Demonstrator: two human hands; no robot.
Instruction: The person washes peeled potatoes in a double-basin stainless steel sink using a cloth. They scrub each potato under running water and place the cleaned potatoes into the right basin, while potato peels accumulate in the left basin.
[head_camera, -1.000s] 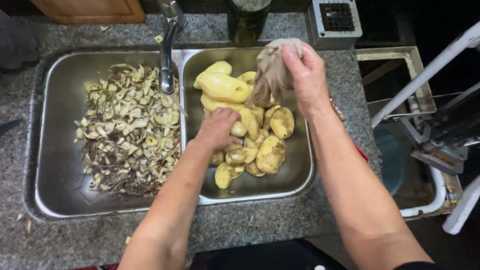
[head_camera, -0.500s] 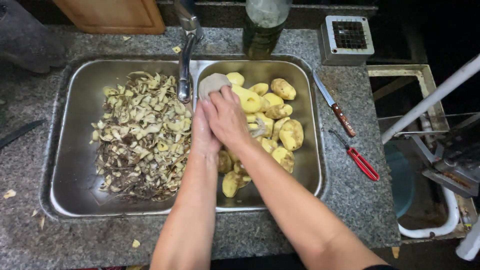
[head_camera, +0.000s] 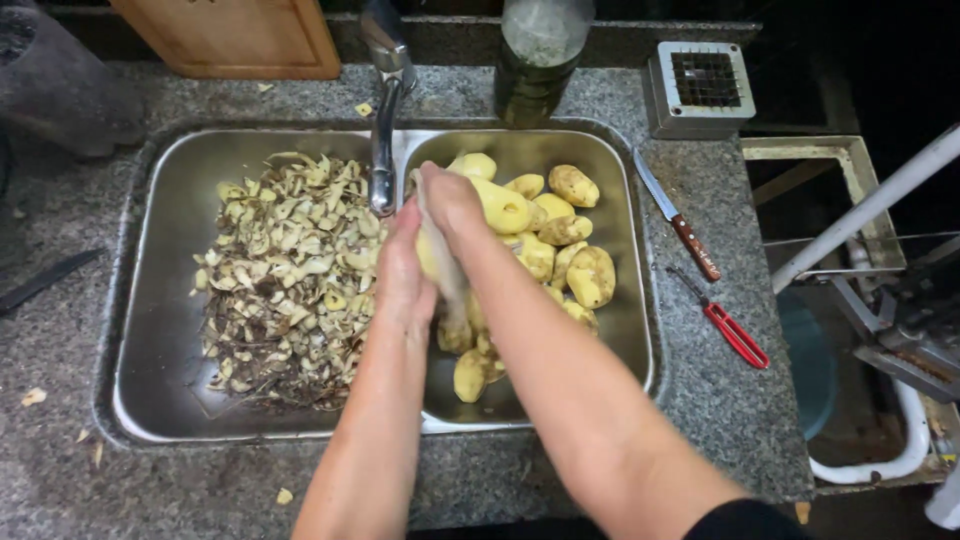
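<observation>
Head cam view, looking straight down into a double steel sink (head_camera: 140, 400). Both forearms come up from the bottom edge and meet over the divider, just under the faucet (head_camera: 383, 150). The left hand (head_camera: 402, 270) and right hand (head_camera: 452, 200) are pressed together around a pale cloth (head_camera: 440, 262), which hangs in a strip between the palms, so both hands are closed on it, wringing or rubbing it by the look of things. Can't tell if a potato is tucked in there too.

What changed: a second ago the right hand held that cloth up in the air, bunched, while the left was down in the potato pile. Half a second ago the two hands had come together, and now they sit closer to the spout. So I'd guess the sorting has stopped for a moment and the cloth is getting the attention.

Right of the grip and a bit beyond it, the peeled potatoes (head_camera: 550, 235) fill the right basin. Left of the grip, the peels (head_camera: 285, 275) cover the other basin. Further right on the granite counter lie a knife (head_camera: 678, 215) and a red peeler (head_camera: 728, 325). Farthest back: a dark bottle (head_camera: 540, 60), a grid cutter (head_camera: 700, 85), a wooden board (head_camera: 235, 35).
</observation>
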